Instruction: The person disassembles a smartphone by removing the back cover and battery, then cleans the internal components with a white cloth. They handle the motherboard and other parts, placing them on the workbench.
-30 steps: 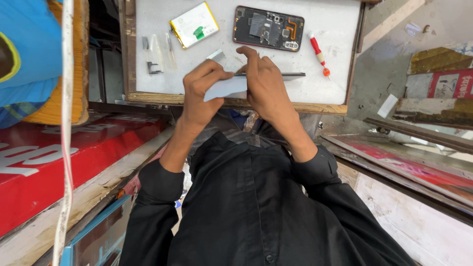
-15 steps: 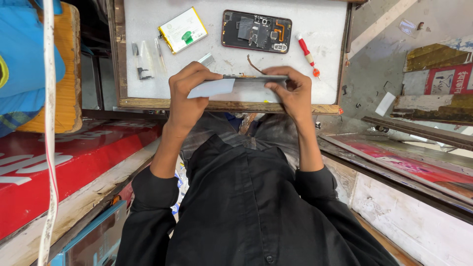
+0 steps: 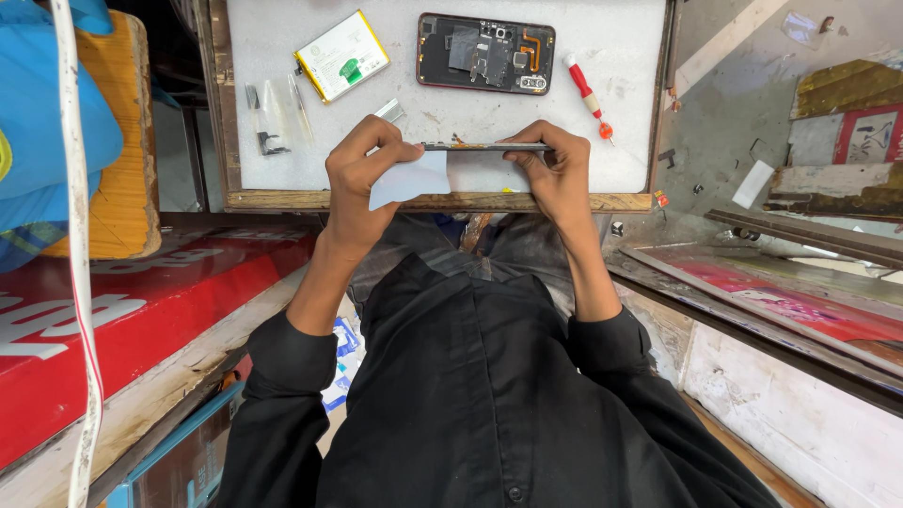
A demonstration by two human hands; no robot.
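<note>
Phone (image 3: 486, 54) already lay opened with battery (image 3: 341, 55) out; left hand (image 3: 362, 179) pinched white card (image 3: 410, 179), right hand (image 3: 555, 174) gripped thin panel (image 3: 484, 147) edge-on, separation seemingly unfinished.

thin panel (image 3: 489, 147): dark, glossy edge, between both hands | card (image 3: 409, 179): white, matt, smooth, in left hand (image 3: 362, 174) | table (image 3: 621, 202): rough wooden rim, scuffed white matt top | screwdriver (image 3: 585, 92) beyond right hand (image 3: 555, 174): red plastic handle
</note>
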